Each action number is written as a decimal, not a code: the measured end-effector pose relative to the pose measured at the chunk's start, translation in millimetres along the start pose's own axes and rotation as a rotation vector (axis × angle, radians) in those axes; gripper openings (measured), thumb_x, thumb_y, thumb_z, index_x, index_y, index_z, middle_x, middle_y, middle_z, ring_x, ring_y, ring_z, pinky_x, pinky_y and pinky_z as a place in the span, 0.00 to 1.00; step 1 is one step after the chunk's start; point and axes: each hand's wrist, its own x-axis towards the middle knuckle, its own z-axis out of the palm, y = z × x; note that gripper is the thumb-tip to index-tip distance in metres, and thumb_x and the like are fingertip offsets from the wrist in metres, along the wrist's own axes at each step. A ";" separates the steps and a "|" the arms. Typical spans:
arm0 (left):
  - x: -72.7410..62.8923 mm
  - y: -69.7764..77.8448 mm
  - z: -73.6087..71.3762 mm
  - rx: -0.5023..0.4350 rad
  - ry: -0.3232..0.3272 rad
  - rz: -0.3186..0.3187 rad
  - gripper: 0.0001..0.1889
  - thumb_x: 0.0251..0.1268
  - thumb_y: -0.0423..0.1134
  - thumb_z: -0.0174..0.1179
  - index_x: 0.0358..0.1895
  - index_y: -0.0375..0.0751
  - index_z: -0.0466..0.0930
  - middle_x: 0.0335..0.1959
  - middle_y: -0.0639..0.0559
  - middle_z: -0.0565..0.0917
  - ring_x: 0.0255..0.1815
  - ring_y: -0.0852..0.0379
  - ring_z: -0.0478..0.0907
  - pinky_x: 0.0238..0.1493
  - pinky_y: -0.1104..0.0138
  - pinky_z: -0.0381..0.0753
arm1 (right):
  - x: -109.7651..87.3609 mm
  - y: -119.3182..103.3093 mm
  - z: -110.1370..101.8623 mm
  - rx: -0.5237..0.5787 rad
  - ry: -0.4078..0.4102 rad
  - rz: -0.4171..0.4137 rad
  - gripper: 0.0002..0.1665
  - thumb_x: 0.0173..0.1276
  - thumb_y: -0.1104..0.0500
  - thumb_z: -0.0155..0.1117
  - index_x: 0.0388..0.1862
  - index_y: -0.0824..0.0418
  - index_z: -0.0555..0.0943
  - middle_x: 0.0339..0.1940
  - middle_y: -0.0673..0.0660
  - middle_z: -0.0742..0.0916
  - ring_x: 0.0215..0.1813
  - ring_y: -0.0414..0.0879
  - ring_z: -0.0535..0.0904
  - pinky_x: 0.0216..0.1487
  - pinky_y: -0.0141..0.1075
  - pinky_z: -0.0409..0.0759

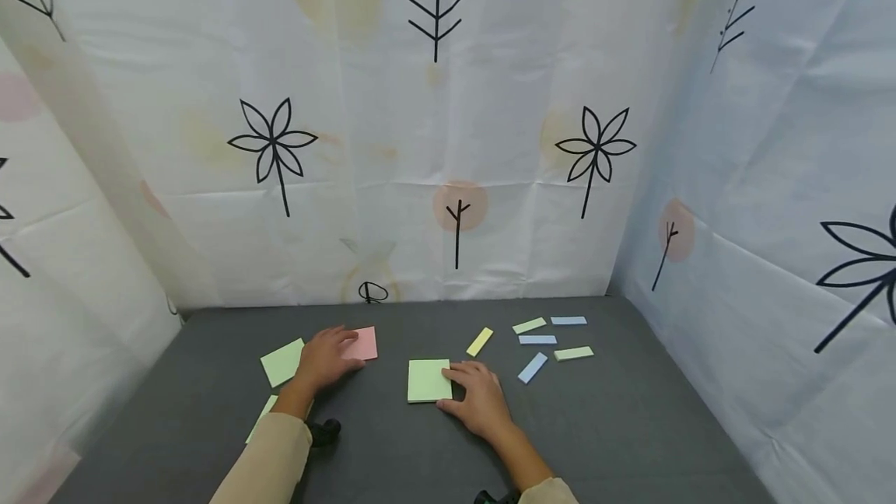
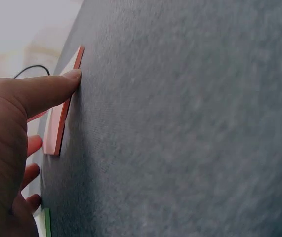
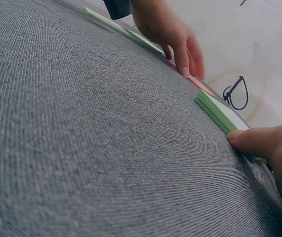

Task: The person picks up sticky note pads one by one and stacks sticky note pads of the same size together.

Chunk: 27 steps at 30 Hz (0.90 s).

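On the grey table in the head view, my left hand (image 1: 327,358) holds a pink sticky note pad (image 1: 362,344), its thumb on the near edge. The left wrist view shows that thumb against the pad's red-tinted side (image 2: 65,121), while the other fingers lie partly hidden behind. To the right, my right hand (image 1: 479,397) grips a thick light green sticky note pad (image 1: 428,380) by its right side. Its thumb (image 3: 252,140) presses the layered edge of this green stack (image 3: 215,111) in the right wrist view; its other fingers are hidden there.
Another green pad (image 1: 283,362) lies left of the left hand, and a further green one (image 1: 262,417) is partly covered by the forearm. Rightward lie a yellow strip (image 1: 479,342) and several blue strips (image 1: 533,368) and green strips (image 1: 574,353). Patterned curtains (image 1: 378,239) surround the table.
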 end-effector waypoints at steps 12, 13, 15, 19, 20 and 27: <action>-7.8 -1.4 -0.3 0.033 0.031 0.013 0.24 0.59 0.48 0.67 0.56 0.40 0.81 0.61 0.33 0.75 0.64 0.30 0.65 0.62 0.35 0.57 | 0.5 -0.9 -0.4 0.005 -0.015 0.010 0.31 0.53 0.48 0.77 0.56 0.54 0.84 0.56 0.53 0.83 0.62 0.54 0.73 0.58 0.56 0.69; -8.5 -0.8 0.1 0.038 0.031 0.012 0.24 0.59 0.48 0.66 0.56 0.40 0.81 0.60 0.33 0.75 0.63 0.30 0.66 0.62 0.35 0.57 | 0.6 -0.9 -0.4 0.006 -0.014 0.007 0.30 0.53 0.48 0.77 0.56 0.55 0.84 0.56 0.53 0.83 0.62 0.54 0.73 0.58 0.56 0.69; -9.7 0.8 0.6 0.049 0.029 0.008 0.23 0.59 0.49 0.67 0.56 0.41 0.81 0.59 0.34 0.76 0.63 0.31 0.66 0.62 0.35 0.57 | 0.8 -0.9 -0.5 0.004 -0.011 0.002 0.30 0.53 0.47 0.77 0.56 0.55 0.84 0.56 0.53 0.83 0.62 0.54 0.73 0.57 0.56 0.69; -12.1 4.7 2.8 0.066 0.022 0.009 0.23 0.57 0.50 0.68 0.54 0.43 0.83 0.57 0.38 0.78 0.62 0.34 0.67 0.63 0.37 0.57 | 0.6 -1.1 -0.9 -0.002 -0.012 -0.002 0.30 0.53 0.47 0.77 0.56 0.55 0.84 0.56 0.53 0.83 0.61 0.54 0.73 0.57 0.56 0.69; -12.9 6.0 3.3 0.069 0.023 0.015 0.23 0.56 0.50 0.68 0.53 0.44 0.83 0.57 0.39 0.79 0.62 0.34 0.67 0.64 0.37 0.57 | 0.4 -1.1 -1.0 -0.003 -0.013 -0.001 0.30 0.53 0.47 0.77 0.56 0.55 0.84 0.56 0.53 0.83 0.61 0.54 0.73 0.57 0.56 0.69; -20.6 18.5 4.9 0.077 0.034 0.027 0.21 0.55 0.50 0.69 0.51 0.44 0.84 0.54 0.41 0.80 0.60 0.35 0.70 0.62 0.38 0.60 | -0.1 -2.7 -2.6 0.008 -0.013 0.002 0.30 0.53 0.48 0.77 0.56 0.55 0.84 0.56 0.53 0.84 0.61 0.54 0.73 0.57 0.56 0.69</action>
